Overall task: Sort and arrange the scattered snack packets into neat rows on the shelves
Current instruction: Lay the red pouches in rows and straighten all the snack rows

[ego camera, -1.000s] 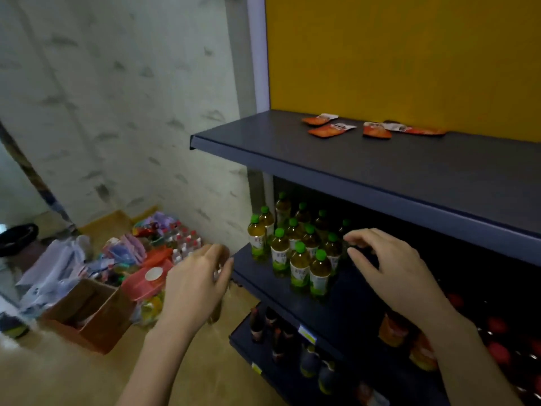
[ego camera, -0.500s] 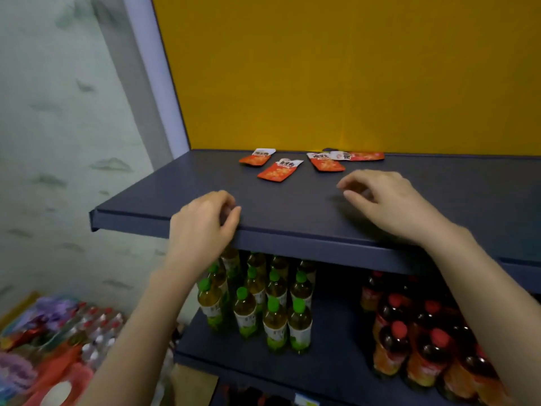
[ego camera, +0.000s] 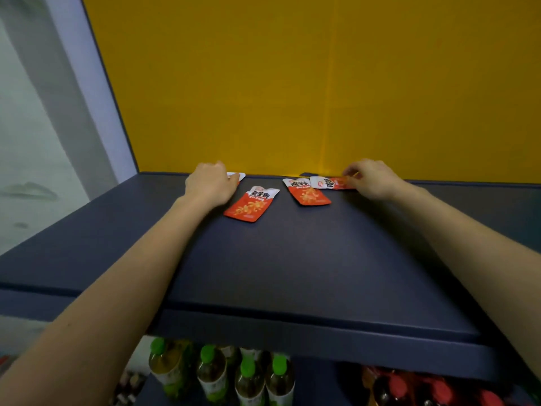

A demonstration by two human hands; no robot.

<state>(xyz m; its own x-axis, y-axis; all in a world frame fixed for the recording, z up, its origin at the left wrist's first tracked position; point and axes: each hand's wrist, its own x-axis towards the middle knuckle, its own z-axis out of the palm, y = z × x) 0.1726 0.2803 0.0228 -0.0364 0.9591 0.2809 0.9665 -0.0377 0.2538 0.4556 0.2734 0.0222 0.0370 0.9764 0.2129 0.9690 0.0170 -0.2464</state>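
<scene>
Packets: Four snack packets lie at the 12 o'clock end of the upper shelf [ego camera: 292, 259], close to the yellow back panel [ego camera: 292, 83]. None of them is in a row yet.
Far-left packet [ego camera: 237, 176]: At 11 o'clock, almost all of it under your hand. Only its white tip shows.
Second packet [ego camera: 251, 204]: Just at the 4 o'clock side of your left hand, lying skewed.
Third packet [ego camera: 308, 192]: Near 12 o'clock and tilted the other way.
Far-right packet [ego camera: 330, 182]: Crosswise at 1 o'clock, with its white end against the third packet's top corner.
Left grip [ego camera: 210, 186]: It lies palm down over the far-left packet. You cannot tell whether the fingers pinch it or only rest on it.
Right grip [ego camera: 371, 180]: Your thumb and fingertips pinch the red end of the far-right packet.
Handling: These look like thin, flat foil pouches, so they are probably light, limp and slick. Expect them to skate on the shelf. Take each by a sealed end or edge, or slide it flat under straight fingers. Don't crush the middle.
Changed from half a second ago: Both your hands were then down by the shelf's 6 o'clock lip, curled and holding nothing. They have since reached to the back and landed on the two outer packets. The packets look unmoved.
Below: Green-capped bottles [ego camera: 222, 373] show at 7 o'clock and red-capped bottles [ego camera: 439, 388] at 5 o'clock.
</scene>
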